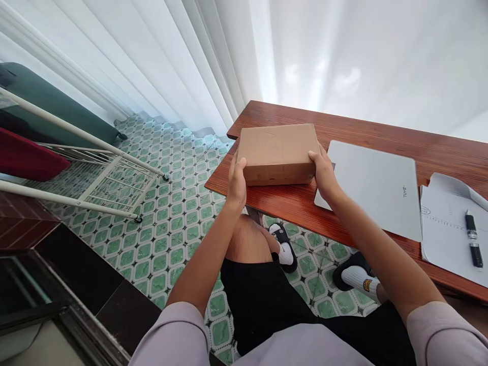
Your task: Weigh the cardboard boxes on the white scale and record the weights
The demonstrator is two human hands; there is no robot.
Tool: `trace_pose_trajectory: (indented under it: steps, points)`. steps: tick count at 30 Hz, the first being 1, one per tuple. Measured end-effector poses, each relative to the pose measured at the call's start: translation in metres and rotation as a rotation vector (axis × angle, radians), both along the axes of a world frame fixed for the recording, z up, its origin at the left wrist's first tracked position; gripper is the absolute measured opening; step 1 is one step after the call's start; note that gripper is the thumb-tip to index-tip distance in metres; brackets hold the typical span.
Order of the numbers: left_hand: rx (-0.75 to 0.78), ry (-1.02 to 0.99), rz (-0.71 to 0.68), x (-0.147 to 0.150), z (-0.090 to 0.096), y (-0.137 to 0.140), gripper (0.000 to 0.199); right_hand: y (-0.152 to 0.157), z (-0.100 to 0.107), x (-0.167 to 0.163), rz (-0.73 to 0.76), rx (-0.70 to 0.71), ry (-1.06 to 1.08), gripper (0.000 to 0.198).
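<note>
A closed brown cardboard box (280, 147) is at the left end of the reddish wooden table (366, 133). My left hand (237, 179) grips its left side, with the thumb at the front corner. On the opposite side my right hand (323, 172) holds the box, its thumb on the top edge. The other fingers of both hands are mostly hidden along the sides. Whether the box rests fully on the tabletop or is slightly raised, I cannot tell. A silver laptop (375, 185), lid closed, lies just right of my right hand.
Right of the laptop are papers (444, 223) with a black pen (473, 239) on top. A white wheeled rack (114, 178) and a dark green suitcase (57, 109) stand on the tiled floor at left. White curtains (183, 56) hang behind the table.
</note>
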State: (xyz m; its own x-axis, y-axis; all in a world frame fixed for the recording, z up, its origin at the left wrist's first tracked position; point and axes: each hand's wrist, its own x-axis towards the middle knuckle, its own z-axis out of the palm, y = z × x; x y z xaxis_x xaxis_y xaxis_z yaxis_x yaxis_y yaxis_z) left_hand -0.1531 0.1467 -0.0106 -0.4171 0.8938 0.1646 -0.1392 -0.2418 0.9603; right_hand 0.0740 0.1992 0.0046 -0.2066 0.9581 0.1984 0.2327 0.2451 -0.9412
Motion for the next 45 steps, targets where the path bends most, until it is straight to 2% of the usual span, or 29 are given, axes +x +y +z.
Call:
trace_pose_trajectory:
  steps: [6, 13, 17, 21, 25, 29, 32, 34, 37, 39, 42, 45]
  points:
    - [-0.002, 0.039, 0.017, 0.000, -0.008, -0.001, 0.045, -0.005, 0.003, -0.001, -0.040, -0.053, 0.071, 0.056]
    - [-0.007, 0.052, 0.028, 0.002, -0.011, -0.003, 0.049, -0.006, 0.000, 0.003, -0.015, -0.056, -0.007, 0.057]
    - [-0.025, 0.038, 0.032, 0.003, -0.006, -0.006, 0.051, -0.009, 0.000, 0.010, 0.017, -0.077, -0.012, 0.074]
    - [-0.053, 0.100, 0.086, -0.002, 0.003, -0.007, 0.063, -0.014, 0.006, 0.027, 0.007, -0.088, -0.035, 0.091]
    - [-0.029, 0.189, 0.149, -0.013, 0.012, -0.002, 0.072, -0.020, 0.021, 0.055, -0.031, -0.005, -0.008, 0.080]
    - [0.015, 0.298, 0.193, -0.016, 0.031, 0.001, 0.057, -0.028, 0.037, 0.084, -0.067, 0.011, 0.047, 0.060]
    - [0.104, 0.531, 0.293, -0.004, 0.055, -0.009, 0.031, -0.040, 0.045, 0.105, -0.038, -0.016, 0.004, 0.044]
    - [0.173, 0.740, 0.310, 0.009, 0.069, -0.021, 0.018, -0.051, 0.046, 0.121, 0.000, -0.040, -0.063, 0.043]
    - [0.242, 1.036, 0.179, 0.032, 0.080, -0.039, 0.020, -0.070, 0.041, 0.145, 0.021, -0.066, -0.149, 0.043]
    - [0.280, 1.199, 0.060, 0.045, 0.078, -0.048, 0.022, -0.084, 0.035, 0.161, 0.024, -0.087, -0.177, 0.043]
    - [0.315, 1.395, -0.108, 0.058, 0.063, -0.056, 0.023, -0.105, 0.024, 0.182, 0.045, -0.127, -0.189, 0.043]
    - [0.309, 1.487, -0.215, 0.065, 0.044, -0.060, 0.022, -0.123, 0.014, 0.199, 0.063, -0.160, -0.193, 0.042]
